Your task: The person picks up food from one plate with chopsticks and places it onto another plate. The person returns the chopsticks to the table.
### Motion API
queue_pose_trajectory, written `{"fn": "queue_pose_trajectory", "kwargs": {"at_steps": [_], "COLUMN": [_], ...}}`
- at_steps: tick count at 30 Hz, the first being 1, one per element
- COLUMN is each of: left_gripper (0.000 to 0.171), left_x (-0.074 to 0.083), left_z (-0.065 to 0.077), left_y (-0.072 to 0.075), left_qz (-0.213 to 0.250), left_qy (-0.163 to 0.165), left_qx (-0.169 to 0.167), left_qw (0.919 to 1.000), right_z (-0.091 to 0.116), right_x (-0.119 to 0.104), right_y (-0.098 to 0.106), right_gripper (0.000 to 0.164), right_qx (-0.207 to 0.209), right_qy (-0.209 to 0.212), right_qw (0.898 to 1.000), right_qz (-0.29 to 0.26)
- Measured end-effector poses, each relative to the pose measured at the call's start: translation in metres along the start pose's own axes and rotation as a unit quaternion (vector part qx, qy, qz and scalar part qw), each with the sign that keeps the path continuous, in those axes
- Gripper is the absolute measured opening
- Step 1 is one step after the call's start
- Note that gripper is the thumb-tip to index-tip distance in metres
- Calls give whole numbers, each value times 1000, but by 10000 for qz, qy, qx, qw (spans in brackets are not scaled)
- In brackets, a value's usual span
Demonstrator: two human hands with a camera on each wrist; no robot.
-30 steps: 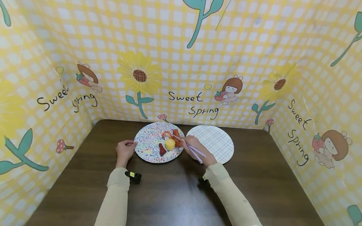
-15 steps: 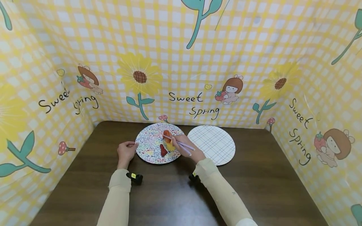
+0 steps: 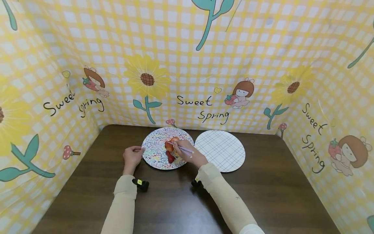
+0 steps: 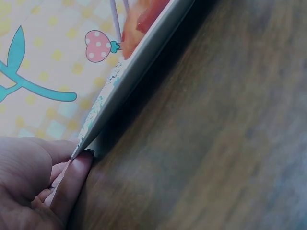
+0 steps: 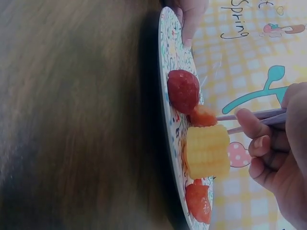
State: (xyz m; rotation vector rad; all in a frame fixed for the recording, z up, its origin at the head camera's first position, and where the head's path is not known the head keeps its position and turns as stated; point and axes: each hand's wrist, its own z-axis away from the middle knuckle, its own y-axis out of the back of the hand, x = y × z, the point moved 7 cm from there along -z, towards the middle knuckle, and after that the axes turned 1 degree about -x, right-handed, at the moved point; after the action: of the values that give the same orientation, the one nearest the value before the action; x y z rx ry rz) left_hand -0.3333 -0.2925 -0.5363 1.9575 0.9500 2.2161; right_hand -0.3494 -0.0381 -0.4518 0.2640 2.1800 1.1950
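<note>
My left hand [image 3: 132, 158] pinches the left rim of a round speckled plate [image 3: 153, 143]; in the left wrist view, a finger of this hand [image 4: 33, 182] sits beneath the edge. Purple chopsticks [image 3: 184, 149] are held in my right hand [image 5: 288, 153], above the plate's right side. Their tips are at an orange-red food piece [image 3: 168, 146], close beside a dark red piece [image 3: 170, 158]. Behind that lies another orange-red piece [image 3: 175, 139]. A yellow corn chunk [image 5: 207, 152] shows in the right wrist view, but my right hand mostly hides it from the head camera.
A second round plate, white with a blue grid [image 3: 220, 151], lies to the right, close against the speckled one. Both rest on a dark wooden table [image 3: 163, 201]. Yellow checked cloth [image 3: 193, 78] walls off the back and both sides.
My right hand and the chopsticks have moved left over the speckled plate, bringing the orange-red piece from the right side to beside the dark red one. My left hand stays at the rim.
</note>
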Motion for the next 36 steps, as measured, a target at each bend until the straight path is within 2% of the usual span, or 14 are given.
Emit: {"fn": "queue_pose_trajectory", "kwargs": {"at_steps": [5, 11, 14, 16, 19, 21, 23, 27, 32, 35, 36], "left_gripper": [31, 31, 31, 31, 32, 32, 33, 34, 33, 34, 34], "left_x": [3, 6, 7, 7, 5, 4, 2, 1, 2, 1, 1], "left_z": [1, 3, 3, 2, 0, -2, -3, -3, -2, -2, -1], "left_y": [-3, -7, -7, -6, -5, -5, -4, -2, 1, 0, -1], "left_qz": [-15, -36, -28, -20, -28, -43, -73, -59, -47, -90, -90], "left_qy": [-16, -16, 6, 9, 10, 44, 67, 51, 91, 133, 126], "left_qx": [17, -1, -31, -44, -52, -57, -72, -91, -20, -13, -29], "left_qw": [10000, 10000, 10000, 10000, 10000, 10000, 9999, 9999, 9999, 9999, 9999], "right_z": [5, 14, 23, 30, 40, 47, 55, 75, 104, 124, 132], "right_x": [1, 13, 20, 23, 20, 15, 10, 25, 59, 78, 84], "right_y": [8, 21, 38, 55, 85, 106, 126, 151, 163, 169, 172], "right_gripper": [30, 43, 43, 39, 37, 37, 40, 46, 42, 43, 43], "right_qx": [56, 177, 780, 1447, 2377, 2769, 2948, 2862, 2438, 2389, 2396], "right_qy": [-243, -975, -1247, -1275, -1229, -1135, -1119, -1167, -1598, -2151, -2405], "right_qw": [9994, 9915, 9796, 9658, 9439, 9331, 9273, 9214, 9168, 9115, 9104], "right_qz": [-229, -845, -1369, -1736, -1938, -1995, -2017, -2356, -2730, -2567, -2364]}}
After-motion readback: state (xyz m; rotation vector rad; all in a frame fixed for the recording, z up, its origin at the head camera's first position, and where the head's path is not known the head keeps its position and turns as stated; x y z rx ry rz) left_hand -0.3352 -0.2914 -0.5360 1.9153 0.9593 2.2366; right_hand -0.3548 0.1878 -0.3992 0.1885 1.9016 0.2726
